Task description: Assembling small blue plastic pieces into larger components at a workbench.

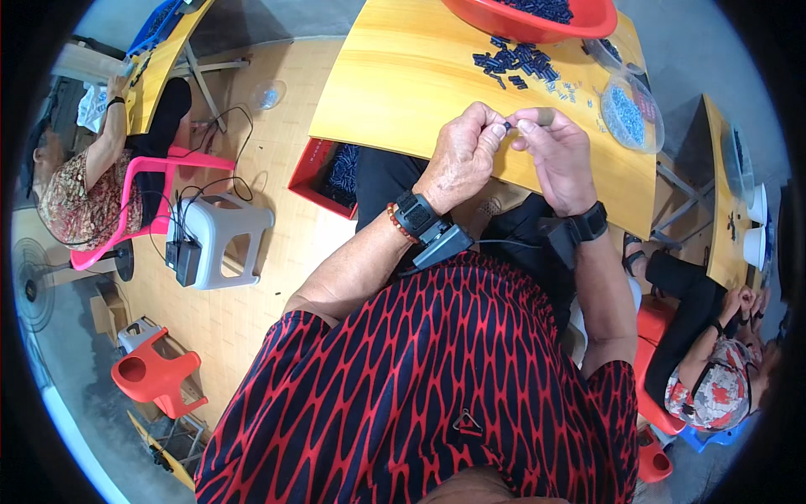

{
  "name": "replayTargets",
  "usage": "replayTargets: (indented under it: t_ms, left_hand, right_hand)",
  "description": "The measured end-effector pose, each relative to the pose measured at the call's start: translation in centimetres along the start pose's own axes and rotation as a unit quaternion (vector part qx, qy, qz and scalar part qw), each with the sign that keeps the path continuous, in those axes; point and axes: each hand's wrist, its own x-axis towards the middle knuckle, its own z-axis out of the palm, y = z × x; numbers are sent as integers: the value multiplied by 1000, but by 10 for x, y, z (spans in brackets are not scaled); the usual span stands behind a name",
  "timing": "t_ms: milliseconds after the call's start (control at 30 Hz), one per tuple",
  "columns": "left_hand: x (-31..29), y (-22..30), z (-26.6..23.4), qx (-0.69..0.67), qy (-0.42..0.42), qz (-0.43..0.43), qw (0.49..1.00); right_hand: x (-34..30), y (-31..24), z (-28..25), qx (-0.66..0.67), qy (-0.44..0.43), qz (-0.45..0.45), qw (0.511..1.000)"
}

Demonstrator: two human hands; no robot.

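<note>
Over the near edge of the yellow table [395,80], my two hands meet fingertip to fingertip. My left hand [467,153] is closed, its thumb and forefinger pinching a small dark blue piece [507,126]. Close against that piece, my right hand [557,158] is also pinched, with a tan wrap around one finger; whatever lies in its fingertips is too small to make out. Just beyond the hands lies a loose pile of short dark blue tube-like parts [520,60]. Tiny clear pieces [567,91] are scattered to the right of the pile.
A red basin [478,18] of dark parts stands at the far edge. At right is a clear bowl [657,134] of light blue pieces. Below the table's left edge sits a red box [309,172]. Grey [243,227] and red stools [159,374], cables and two seated people surround me.
</note>
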Motion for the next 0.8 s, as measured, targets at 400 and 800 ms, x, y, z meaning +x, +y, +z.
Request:
replayTargets:
  t_ms: [400,800]
  left_hand:
    - [2,-1,0,-2,-4,10,1000]
    - [1,4,-2,6,-18,7,1000]
  right_hand:
    - [1,5,5,91,9,12,996]
    - [-3,-5,3,14,-6,-5,1000]
